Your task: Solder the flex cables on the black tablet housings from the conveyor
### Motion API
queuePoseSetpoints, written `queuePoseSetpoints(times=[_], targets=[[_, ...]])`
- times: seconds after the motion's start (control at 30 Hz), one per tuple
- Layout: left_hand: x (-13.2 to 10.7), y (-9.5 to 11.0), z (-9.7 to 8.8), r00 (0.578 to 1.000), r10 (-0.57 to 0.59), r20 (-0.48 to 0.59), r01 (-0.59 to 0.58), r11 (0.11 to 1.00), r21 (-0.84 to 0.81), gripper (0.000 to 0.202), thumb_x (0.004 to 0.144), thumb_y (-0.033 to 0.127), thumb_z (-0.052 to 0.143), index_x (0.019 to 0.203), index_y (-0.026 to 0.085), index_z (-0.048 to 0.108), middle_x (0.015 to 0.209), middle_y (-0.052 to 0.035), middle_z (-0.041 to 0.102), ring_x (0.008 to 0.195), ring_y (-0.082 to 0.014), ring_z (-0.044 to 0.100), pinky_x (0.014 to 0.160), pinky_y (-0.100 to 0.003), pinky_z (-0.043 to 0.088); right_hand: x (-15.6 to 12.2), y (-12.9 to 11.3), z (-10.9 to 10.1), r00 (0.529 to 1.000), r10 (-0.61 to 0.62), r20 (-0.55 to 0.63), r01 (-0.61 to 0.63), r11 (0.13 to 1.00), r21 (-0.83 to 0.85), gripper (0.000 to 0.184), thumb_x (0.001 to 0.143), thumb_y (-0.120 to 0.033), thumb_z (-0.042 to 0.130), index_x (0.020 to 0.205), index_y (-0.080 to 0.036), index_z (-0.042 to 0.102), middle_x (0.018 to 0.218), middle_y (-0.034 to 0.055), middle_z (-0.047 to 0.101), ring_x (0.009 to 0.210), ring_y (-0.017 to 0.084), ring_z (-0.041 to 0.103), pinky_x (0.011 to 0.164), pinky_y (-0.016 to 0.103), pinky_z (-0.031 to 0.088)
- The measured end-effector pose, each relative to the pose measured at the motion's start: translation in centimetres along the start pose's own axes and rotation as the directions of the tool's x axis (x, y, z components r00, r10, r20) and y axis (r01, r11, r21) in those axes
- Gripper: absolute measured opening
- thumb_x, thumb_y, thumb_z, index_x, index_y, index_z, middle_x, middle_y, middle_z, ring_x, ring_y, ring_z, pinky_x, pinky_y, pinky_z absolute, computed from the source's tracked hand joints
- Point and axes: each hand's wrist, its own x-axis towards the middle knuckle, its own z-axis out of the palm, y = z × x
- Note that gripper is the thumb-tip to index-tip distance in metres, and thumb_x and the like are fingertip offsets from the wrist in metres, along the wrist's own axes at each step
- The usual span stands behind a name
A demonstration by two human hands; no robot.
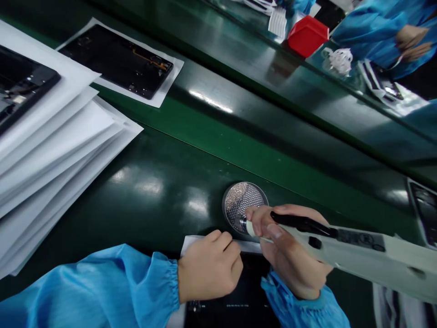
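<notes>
My right hand [290, 248] is wrapped around a pale electric screwdriver [382, 259] with a black lever. The screwdriver's metal nose reaches into a round dish [256, 200] with a grid-like surface, where tiny screws [235, 195] are heaped on the left side. My left hand [211, 266] rests curled over the top edge of a dark device panel [232, 312]; whatever its fingers hold, if anything, is hidden underneath. White paper [189, 241] shows under that panel's edge. Blue elasticated sleeves cover both my wrists.
At left is a stack of white sheets [68, 159] with a dark device part [23, 82] on top. Another open device housing [119, 59] lies on paper behind it. Across the bench are a red bin [307, 36] and a co-worker's hands [411, 43].
</notes>
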Motion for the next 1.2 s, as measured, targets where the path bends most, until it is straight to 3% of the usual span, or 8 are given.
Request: queuePoseSetpoints(times=[0.17,0.43,0.87,1.07,1.2], targets=[[-0.1,0.0,0.0,1.000,-0.003,-0.002,0.003,1.000,-0.006,0.016,0.092,0.012,0.052,0.078,0.012,0.060,0.075,-0.0059,0.053,0.067,-0.0195,0.050,0.058,-0.035,0.032,-0.1,0.2,-0.1,0.999,-0.026,0.045,0.027,0.999,-0.021,0.032,0.082,-0.002,0.060,0.105,-0.024,0.066,0.067,-0.0024,0.062,0.062,0.015,0.060,0.077,0.048,0.058],[0.0,0.0,0.0,1.000,-0.017,-0.011,0.017,1.000,-0.016,0.015,0.090,0.013,0.055,0.076,0.012,0.060,0.074,-0.0056,0.054,0.067,-0.0201,0.049,0.058,-0.035,0.030,-0.1,0.5,-0.1,0.998,-0.023,0.062,0.023,1.000,0.002,0.031,0.084,-0.007,0.061,0.107,-0.026,0.066,0.065,-0.0034,0.060,0.064,0.014,0.059,0.078,0.042,0.058],[-0.1,0.1,0.1,1.000,-0.004,-0.003,0.004,1.000,0.001,0.015,0.091,0.012,0.053,0.077,0.013,0.058,0.075,-0.0059,0.054,0.069,-0.0198,0.049,0.059,-0.034,0.031,-0.3,0.7,0.0,0.996,-0.031,0.079,0.031,1.000,-0.003,0.032,0.084,-0.006,0.060,0.109,-0.026,0.065,0.067,-0.0032,0.062,0.065,0.015,0.061,0.080,0.045,0.058],[-0.4,-0.2,0.1,0.998,0.022,0.060,-0.026,0.998,0.052,0.014,0.093,0.011,0.050,0.081,0.013,0.058,0.076,-0.0057,0.053,0.068,-0.0192,0.049,0.058,-0.033,0.036,-0.8,-1.8,-0.7,0.998,-0.065,-0.003,0.065,0.998,0.007,0.027,0.085,-0.012,0.065,0.107,-0.028,0.068,0.066,-0.0027,0.061,0.063,0.015,0.058,0.079,0.046,0.055],[-0.7,-0.5,0.3,0.989,0.036,0.142,-0.040,0.999,0.025,0.004,0.085,0.016,0.057,0.083,0.013,0.059,0.080,-0.0070,0.054,0.072,-0.0206,0.050,0.060,-0.034,0.043,-1.7,-3.7,-2.5,0.987,-0.091,-0.135,0.093,0.996,0.008,0.022,0.081,-0.014,0.072,0.099,-0.027,0.070,0.061,-0.0025,0.059,0.061,0.014,0.057,0.077,0.041,0.054]])
